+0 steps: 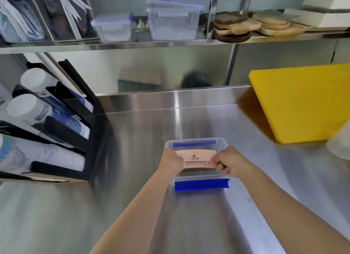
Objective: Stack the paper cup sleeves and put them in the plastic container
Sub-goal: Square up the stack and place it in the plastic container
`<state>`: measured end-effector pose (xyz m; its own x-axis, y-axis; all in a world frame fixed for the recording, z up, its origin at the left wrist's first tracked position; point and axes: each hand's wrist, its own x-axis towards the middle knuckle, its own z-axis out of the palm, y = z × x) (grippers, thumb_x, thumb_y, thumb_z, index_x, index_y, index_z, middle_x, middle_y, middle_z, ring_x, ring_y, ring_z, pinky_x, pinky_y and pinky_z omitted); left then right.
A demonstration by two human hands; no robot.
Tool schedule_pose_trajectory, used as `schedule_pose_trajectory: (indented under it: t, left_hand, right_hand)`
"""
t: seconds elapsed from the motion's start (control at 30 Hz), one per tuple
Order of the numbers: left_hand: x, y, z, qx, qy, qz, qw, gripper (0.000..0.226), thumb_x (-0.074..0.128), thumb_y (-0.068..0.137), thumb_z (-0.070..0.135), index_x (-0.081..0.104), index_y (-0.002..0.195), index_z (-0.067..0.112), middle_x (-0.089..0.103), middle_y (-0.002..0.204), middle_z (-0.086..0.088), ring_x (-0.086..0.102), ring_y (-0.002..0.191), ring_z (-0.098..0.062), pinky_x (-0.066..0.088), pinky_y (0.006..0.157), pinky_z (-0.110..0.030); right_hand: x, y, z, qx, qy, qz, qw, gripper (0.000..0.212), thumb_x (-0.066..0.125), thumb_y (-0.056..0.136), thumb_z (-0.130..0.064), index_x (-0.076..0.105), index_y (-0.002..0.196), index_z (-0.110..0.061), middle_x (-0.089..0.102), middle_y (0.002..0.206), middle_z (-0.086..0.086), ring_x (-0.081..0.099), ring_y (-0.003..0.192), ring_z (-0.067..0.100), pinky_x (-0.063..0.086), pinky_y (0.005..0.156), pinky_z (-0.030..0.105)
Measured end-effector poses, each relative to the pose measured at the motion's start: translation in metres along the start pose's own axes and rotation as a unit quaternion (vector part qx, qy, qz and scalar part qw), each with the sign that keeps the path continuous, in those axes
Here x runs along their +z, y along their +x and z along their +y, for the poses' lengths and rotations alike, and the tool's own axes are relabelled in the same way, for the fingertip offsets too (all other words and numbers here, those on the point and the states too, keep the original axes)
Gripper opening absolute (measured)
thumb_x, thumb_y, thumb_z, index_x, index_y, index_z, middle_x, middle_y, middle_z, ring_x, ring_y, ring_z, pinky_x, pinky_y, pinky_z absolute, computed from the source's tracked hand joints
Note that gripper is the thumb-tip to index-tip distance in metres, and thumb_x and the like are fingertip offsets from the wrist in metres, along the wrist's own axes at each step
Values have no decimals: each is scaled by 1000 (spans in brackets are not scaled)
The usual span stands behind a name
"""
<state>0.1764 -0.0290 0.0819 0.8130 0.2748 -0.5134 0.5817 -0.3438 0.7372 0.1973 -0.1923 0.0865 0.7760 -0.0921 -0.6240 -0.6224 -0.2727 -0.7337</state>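
So I've got the stack of pale pink printed paper cup sleeves (197, 160) pinched at both short ends, left hand (171, 161) and right hand (226, 163) each in a closed grip on it. It sits right over the clear rectangular plastic container with blue clip handles (200, 184) on the steel bench (132, 178), long axis running left-right like the box, so I'd guess it just goes straight down, both hands equally near
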Motion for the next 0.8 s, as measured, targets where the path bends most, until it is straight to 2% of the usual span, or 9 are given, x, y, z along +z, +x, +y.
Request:
schedule_pose_trajectory:
  t: [0.1, 0.13, 0.23, 0.37, 0.5, 0.57, 0.63, 0.7, 0.8]
  left_hand:
    - [6, 5, 2, -12, 5, -15, 1000, 27, 37, 88, -2, 45, 114, 2, 63, 115, -17, 60, 110, -33, 54, 86, -37]
    - [7, 6, 5, -13, 16, -18, 1000, 24, 37, 88, -3, 45, 110, 2, 62, 116, -16, 60, 107, -31, 53, 89, -36]
    - [9, 12, 9, -8, 58, -31, 998, 21, 36, 87, -8, 40, 100, 8, 57, 119, -16, 51, 96, -23, 50, 85, -30]
    - [16, 20, 11, 5, 132, -33, 991, 38, 40, 86, -7, 40, 123, 2, 56, 114, -15, 51, 100, -24, 49, 84, -31]
    - [21, 25, 10, 20, 187, -39, 981, 35, 46, 86, -5, 43, 121, 1, 58, 111, -13, 53, 100, -23, 48, 86, -29]
    - [21, 26, 8, 26, 197, -30, 980, 33, 47, 85, -6, 48, 117, 2, 58, 105, -13, 52, 92, -23, 48, 83, -29]
    - [21, 26, 6, 35, 209, -13, 977, 33, 49, 84, -6, 50, 115, 4, 56, 94, -11, 50, 84, -22, 48, 78, -29]
    - [20, 28, 4, 41, 221, -7, 974, 33, 50, 84, -7, 50, 115, 3, 58, 96, -12, 50, 82, -21, 47, 74, -28]
    - [20, 27, 5, 33, 223, -12, 974, 33, 52, 83, -7, 50, 114, 2, 62, 107, -16, 51, 85, -22, 48, 74, -28]
  right_hand:
    - [3, 5, -3, 13, -38, -2, 999, 24, 47, 83, 11, 53, 106, 7, 61, 78, 17, 36, 42, 11, 26, 30, 15]
    - [4, 5, -4, 15, -50, -2, 999, 23, 46, 83, 11, 53, 103, 5, 60, 77, 15, 37, 43, 12, 26, 30, 14]
    - [7, 8, -8, 10, -75, 5, 997, 22, 42, 82, 13, 51, 98, 2, 54, 72, 13, 40, 47, 15, 26, 26, 13]
    - [11, 10, -10, 7, -78, 11, 997, 20, 40, 85, 13, 41, 95, -4, 48, 72, 12, 38, 53, 17, 26, 24, 8]
    - [14, 15, -6, -7, -107, 25, 994, 19, 43, 85, 13, 41, 92, -4, 51, 80, 15, 42, 56, 20, 29, 24, 11]
    - [18, 16, -4, -23, -141, 47, 989, 16, 46, 86, 9, 42, 86, -7, 54, 89, 15, 51, 68, 25, 35, 31, 20]
    - [20, 17, -2, -39, -167, 65, 983, 12, 47, 87, 4, 43, 90, -8, 55, 86, 13, 56, 71, 23, 39, 40, 22]
    - [21, 18, 0, -45, -170, 67, 982, 11, 48, 88, 2, 43, 93, -7, 56, 84, 12, 54, 63, 18, 40, 43, 22]
    - [21, 19, 2, -48, -171, 68, 982, 12, 48, 88, 1, 45, 94, -8, 57, 90, 13, 57, 70, 21, 41, 44, 22]
